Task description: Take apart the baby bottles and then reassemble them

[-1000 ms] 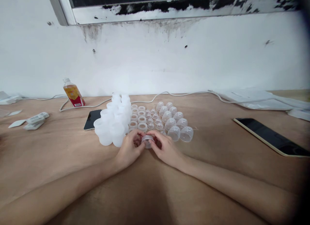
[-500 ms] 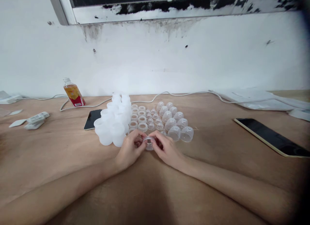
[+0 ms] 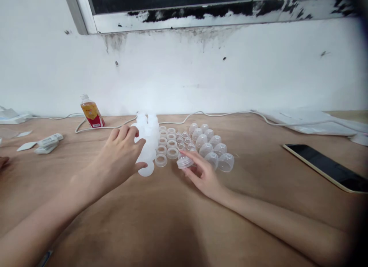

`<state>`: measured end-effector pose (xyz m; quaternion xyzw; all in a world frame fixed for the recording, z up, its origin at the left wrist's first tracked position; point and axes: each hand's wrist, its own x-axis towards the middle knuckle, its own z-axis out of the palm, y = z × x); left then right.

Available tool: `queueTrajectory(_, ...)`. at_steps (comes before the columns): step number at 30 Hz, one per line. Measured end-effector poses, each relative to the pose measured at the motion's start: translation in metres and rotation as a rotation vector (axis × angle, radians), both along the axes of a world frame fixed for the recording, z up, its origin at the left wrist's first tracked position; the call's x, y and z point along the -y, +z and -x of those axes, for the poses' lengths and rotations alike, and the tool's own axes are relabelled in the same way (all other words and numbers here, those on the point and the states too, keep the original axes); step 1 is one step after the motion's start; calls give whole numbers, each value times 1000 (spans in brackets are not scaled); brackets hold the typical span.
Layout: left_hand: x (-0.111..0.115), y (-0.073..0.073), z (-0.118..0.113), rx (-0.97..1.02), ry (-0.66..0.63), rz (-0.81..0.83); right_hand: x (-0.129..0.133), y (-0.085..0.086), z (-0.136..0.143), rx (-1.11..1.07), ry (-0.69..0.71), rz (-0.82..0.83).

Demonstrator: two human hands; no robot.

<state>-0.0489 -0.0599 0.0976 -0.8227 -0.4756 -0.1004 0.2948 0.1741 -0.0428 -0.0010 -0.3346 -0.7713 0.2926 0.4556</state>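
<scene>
My right hand (image 3: 202,173) pinches a clear screw ring with a teat (image 3: 184,161) in it, tilted, just above the table. My left hand (image 3: 122,148) is open, thumb and fingers apart, over the near end of the frosted white bottles (image 3: 148,146). It hides some of them, and I cannot tell whether it touches any. Beside the bottles lie rows of loose screw rings (image 3: 161,160). Small clear teats (image 3: 191,146) stand to their right, partly hidden by my right hand. Further right are rows of clear domed caps (image 3: 226,162).
A drink bottle (image 3: 92,112) stands at the back left, near a white cable (image 3: 227,114) running along the wall. Small white packets (image 3: 47,142) lie left. A phone (image 3: 327,167) and plastic bags (image 3: 304,123) lie right. Another person's fingers (image 3: 3,161) show at the left edge.
My left hand has let go of the ring and moved left to the bottles, opening. My right hand keeps the ring with the teat, now tilted. The view has shifted slightly.
</scene>
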Motion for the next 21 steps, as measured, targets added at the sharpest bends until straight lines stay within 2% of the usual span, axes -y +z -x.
queueTrajectory(4, -7, -7, 9, -20, -30, 79, 1, 4, 0, 28, -39, -65)
queueTrajectory(7, -6, -7, 9, 89, -94, 115, 1, 5, 0, 72, -43, -91)
queueTrajectory(10, -2, -3, 7, 224, -152, 205, 4, 4, 1, 204, 33, -128)
queueTrajectory(14, 1, -1, -9, 270, -135, 243, 8, 3, 2, 385, 183, -235)
queueTrajectory(17, 0, -13, -26, 426, -135, 317, 10, 4, 0, 449, 209, -264)
queueTrajectory(21, -4, -42, -43, 681, -273, 347, 12, 7, -1, 473, 131, -232)
